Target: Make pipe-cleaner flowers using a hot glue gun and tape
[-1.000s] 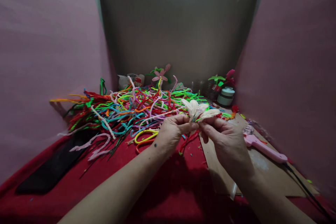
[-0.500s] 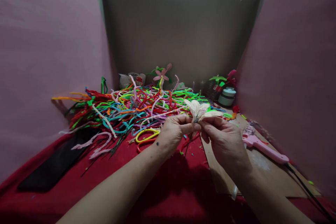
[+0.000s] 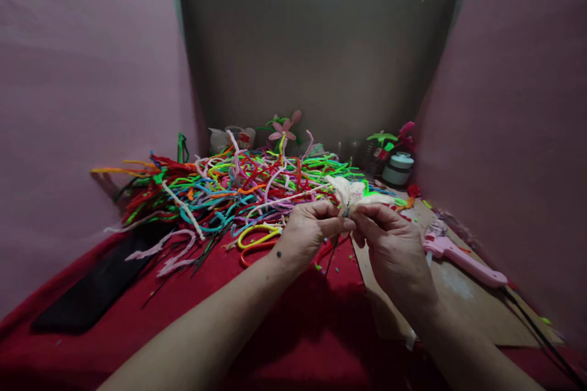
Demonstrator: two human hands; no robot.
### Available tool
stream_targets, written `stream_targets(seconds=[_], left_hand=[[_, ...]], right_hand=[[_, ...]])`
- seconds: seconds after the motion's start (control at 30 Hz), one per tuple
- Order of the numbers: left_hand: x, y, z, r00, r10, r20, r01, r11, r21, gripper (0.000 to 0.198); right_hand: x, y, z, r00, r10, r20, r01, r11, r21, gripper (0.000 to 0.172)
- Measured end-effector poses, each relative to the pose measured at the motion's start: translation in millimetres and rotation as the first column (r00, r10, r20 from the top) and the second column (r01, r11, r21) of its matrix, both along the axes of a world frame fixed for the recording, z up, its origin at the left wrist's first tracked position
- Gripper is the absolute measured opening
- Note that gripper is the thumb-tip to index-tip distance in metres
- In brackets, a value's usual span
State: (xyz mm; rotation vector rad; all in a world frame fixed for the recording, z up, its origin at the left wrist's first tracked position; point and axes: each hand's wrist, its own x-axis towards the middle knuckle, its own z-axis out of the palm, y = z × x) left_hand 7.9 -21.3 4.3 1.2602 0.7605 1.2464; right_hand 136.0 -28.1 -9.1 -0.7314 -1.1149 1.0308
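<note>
Between my two hands is a white pipe-cleaner flower (image 3: 342,191), its petals fanning upward and to the right, with a thin dark stem (image 3: 332,256) hanging below. My left hand (image 3: 306,232) pinches the flower's base with thumb and forefinger. From the other side, my right hand (image 3: 389,244) is closed on the same base and the lower right petal, fingertips almost touching the left thumb. The fingers partly hide the base. Behind the hands spreads a large heap of coloured pipe cleaners (image 3: 247,189).
Scissors with yellow and red handles (image 3: 257,237) lie left of my hands. On a cardboard sheet (image 3: 486,311) at right rests a pink glue gun (image 3: 468,263) with a black cord. A black flat object (image 3: 92,287) lies left; a lidded jar (image 3: 398,168) stands at back right.
The white flower has turned slightly in my fingers, and its petals look more bunched together. Both hands stay pinched at its base, nearly in place.
</note>
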Motion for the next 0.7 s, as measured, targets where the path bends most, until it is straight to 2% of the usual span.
stream_targets(seconds=[0.27,0.4,0.5,0.7], left_hand=[[2.2,-3.3,0.4,1.000,-0.031,-0.006,0.031,0.999,0.009,0.022],[2.4,-2.3,-1.2,1.000,-0.019,0.024,0.019,1.000,-0.016,0.021],[2.9,-2.3,-1.7,0.998,-0.033,0.052,0.034,0.999,-0.023,0.019],[1.9,-0.8,-3.2,0.994,-0.072,0.081,0.076,0.996,-0.039,0.018]], right_hand=[[-12.7,-2.8,-4.7,0.947,0.149,-0.286,-0.172,0.983,-0.059,0.011],[-16.2,-3.6,-3.1,0.888,0.169,-0.427,-0.230,0.968,-0.096,0.022],[-15.8,-2.2,-1.8,0.870,0.193,-0.453,-0.285,0.948,-0.144,0.029],[-15.4,2.8,-2.2,0.830,0.205,-0.520,-0.333,0.929,-0.165,0.029]])
